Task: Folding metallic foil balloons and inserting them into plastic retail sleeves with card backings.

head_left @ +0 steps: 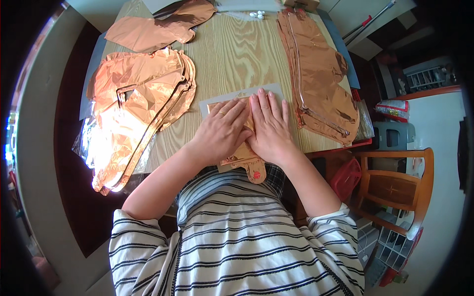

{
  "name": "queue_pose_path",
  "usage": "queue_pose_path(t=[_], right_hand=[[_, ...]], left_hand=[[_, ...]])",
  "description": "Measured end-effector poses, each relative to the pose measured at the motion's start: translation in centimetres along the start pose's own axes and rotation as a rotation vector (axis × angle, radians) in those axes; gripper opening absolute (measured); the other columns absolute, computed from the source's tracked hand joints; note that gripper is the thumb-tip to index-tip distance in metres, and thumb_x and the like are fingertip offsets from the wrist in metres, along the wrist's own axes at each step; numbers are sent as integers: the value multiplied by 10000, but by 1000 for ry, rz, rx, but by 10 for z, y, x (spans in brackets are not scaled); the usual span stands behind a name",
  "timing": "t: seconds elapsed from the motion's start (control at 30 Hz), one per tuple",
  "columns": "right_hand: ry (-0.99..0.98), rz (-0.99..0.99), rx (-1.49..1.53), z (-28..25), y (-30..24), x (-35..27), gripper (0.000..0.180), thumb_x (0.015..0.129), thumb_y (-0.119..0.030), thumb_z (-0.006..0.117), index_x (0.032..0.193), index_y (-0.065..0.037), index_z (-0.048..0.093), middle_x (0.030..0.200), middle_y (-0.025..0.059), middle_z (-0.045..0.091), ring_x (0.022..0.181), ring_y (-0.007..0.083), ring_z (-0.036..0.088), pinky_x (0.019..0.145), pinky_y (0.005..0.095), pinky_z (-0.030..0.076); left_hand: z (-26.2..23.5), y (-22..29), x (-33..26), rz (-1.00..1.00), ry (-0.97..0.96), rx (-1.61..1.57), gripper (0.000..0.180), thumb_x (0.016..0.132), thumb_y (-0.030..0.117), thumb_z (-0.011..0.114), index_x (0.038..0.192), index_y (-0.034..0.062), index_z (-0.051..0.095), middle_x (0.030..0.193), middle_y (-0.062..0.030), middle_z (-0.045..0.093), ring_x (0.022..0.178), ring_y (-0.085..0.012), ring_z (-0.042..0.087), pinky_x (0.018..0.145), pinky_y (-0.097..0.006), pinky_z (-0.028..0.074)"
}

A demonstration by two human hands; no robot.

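Both hands lie flat, side by side, on a folded rose-gold foil balloon (242, 157) at the table's near edge. My left hand (222, 129) presses with fingers stretched up and to the right, a ring on one of them. Beside it, my right hand (270, 129) is flat too, its fingers pointing away from me. The thumbs meet near the middle of the foil. A rounded tab with a red spot hangs toward me past the edge. Under the foil shows a pale grey flat sheet (204, 109). My palms hide most of the folded balloon.
On the left of the wood-grain table (237, 54) lies a shiny pile of foil balloons (143, 93), with another foil piece (153, 30) behind it. A stack of flat foil balloons (318, 69) lies on the right. Small white items (257, 15) sit far back. A wooden chair (395, 182) stands right.
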State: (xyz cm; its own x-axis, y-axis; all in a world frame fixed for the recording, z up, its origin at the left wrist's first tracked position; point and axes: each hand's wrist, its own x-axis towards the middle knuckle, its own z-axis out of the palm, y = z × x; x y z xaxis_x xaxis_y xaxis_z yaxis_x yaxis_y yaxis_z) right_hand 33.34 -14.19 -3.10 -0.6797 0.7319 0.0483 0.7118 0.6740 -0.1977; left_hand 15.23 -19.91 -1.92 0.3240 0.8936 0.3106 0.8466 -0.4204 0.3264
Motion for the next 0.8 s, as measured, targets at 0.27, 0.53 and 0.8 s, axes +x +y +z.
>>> queue_pose_path(t=[0.27,0.53,0.8], right_hand=[[5,31,26,1,0,0,793,1010,-489,480,1582,11,253,1661,225,199,1539,413,160,1224,616,80],[66,-57,145,-16,13,5,702,1001,-414,557,1542,-15,353,1576,220,365,1465,418,311,1211,541,200],[-182,-144,443,-49,50,82,311,834,-224,749,1052,-7,702,1024,172,705,954,295,669,843,395,527]], left_hand=[[-8,-18,-38,-83,-123,80,738,992,434,546,1545,-16,351,1609,-209,344,1504,-356,312,1231,-506,213],[-10,-21,-45,-107,-162,104,778,1014,509,483,1588,25,281,1645,-182,283,1533,-334,251,1248,-505,146],[-8,-24,-46,-107,-143,104,780,1013,516,479,1590,32,276,1646,-181,280,1530,-334,256,1250,-511,135]])
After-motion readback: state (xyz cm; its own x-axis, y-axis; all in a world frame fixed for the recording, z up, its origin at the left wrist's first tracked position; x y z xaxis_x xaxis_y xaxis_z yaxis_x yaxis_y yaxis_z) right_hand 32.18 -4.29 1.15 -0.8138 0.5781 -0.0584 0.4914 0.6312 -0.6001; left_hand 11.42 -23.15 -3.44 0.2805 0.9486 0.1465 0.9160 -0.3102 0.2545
